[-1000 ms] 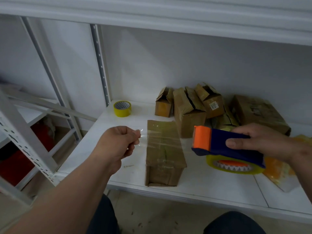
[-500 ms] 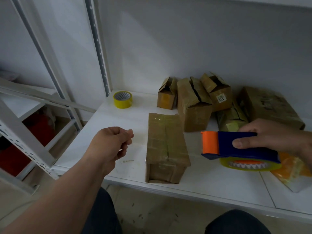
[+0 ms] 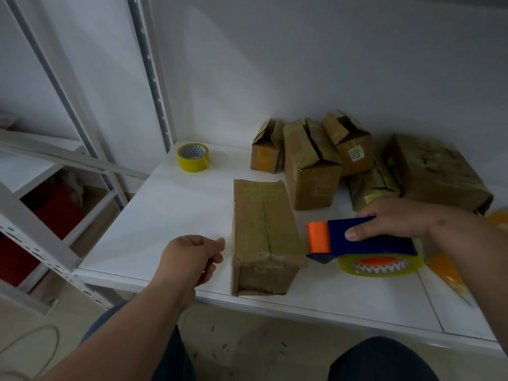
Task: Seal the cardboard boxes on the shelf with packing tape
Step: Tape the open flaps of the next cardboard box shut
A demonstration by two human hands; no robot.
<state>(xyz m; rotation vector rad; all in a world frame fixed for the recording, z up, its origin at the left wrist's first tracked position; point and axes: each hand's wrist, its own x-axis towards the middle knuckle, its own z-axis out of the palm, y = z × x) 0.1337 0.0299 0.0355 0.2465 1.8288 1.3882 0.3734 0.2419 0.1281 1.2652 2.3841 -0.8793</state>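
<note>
White shelving (image 3: 170, 215) against a pale wall carries everything. At the middle of the shelf board, running toward 12 o'clock from the front edge, lies a long cardboard box (image 3: 264, 235) with its flaps closed and glossy tape over its top seam.

At 9 o'clock of the box's near end, the left hand (image 3: 192, 257) hovers with its fingers curled and thumb meeting forefinger; whether that grip pinches a strip of clear tape cannot be told.

At 3 o'clock of the box, the right hand (image 3: 395, 224) has its grip wrapped around a blue tape dispenser (image 3: 365, 237), thumb on the near side. The dispenser's orange front end sits just beside the box's right edge, and a roll of clear tape (image 3: 382, 266) shows beneath it.

Toward 12 and 1 o'clock, near the wall, stands a cluster of smaller cardboard boxes (image 3: 310, 166), several with flaps ajar. At 11 o'clock, well apart from them, a yellow tape roll (image 3: 193, 157) lies flat beside the upright post.
</note>
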